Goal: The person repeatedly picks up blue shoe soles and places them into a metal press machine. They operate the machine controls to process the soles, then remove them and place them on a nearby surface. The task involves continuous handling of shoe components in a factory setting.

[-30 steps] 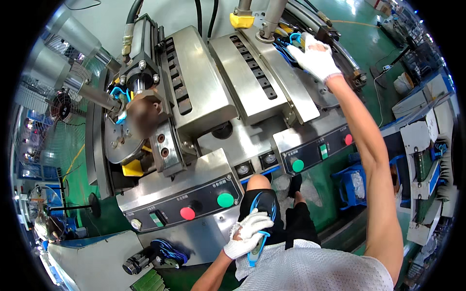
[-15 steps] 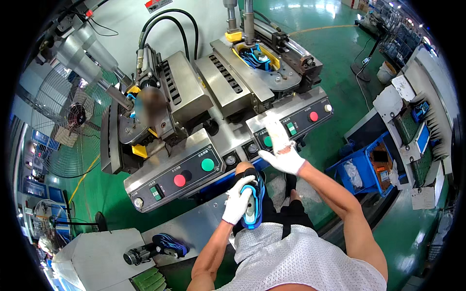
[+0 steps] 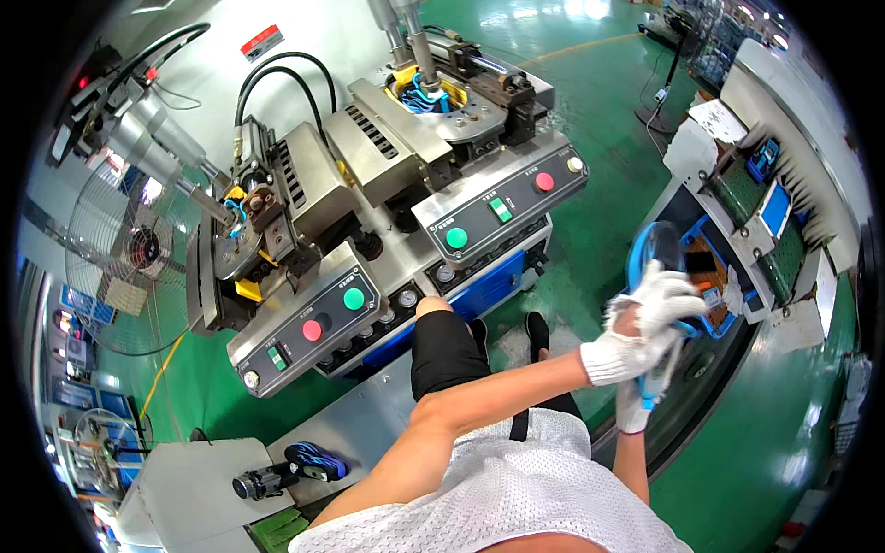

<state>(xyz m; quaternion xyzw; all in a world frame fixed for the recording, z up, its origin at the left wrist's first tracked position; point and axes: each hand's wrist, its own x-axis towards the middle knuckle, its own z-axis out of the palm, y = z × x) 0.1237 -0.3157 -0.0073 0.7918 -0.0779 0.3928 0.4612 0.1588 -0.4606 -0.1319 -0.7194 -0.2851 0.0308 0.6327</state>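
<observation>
Both my hands, in white knitted gloves, are at the right around a blue shoe (image 3: 656, 244) smeared by motion. My left hand (image 3: 636, 327) reaches across my body and closes over the middle of the shoe. Lower down, my right hand (image 3: 632, 407) grips the near end, its fingers partly hidden behind the shoe. The shoe stands lengthwise away from me, over the near side of a blue crate (image 3: 714, 327). To the left is a two-station metal press, with a blue-laced shoe (image 3: 426, 98) clamped in its right station.
Two sloping control panels (image 3: 309, 323) with green and red buttons front the press. A dark blue shoe (image 3: 315, 461) sits by a black cylindrical fitting on the lower left bench. A conveyor (image 3: 779, 249) with a bristle curtain stands right. A caged fan (image 3: 129, 249) stands left.
The shoe has gone from my lap to the far right with my left hand. My right hand has left the control panel and taken hold of the shoe. My view has shifted right.
</observation>
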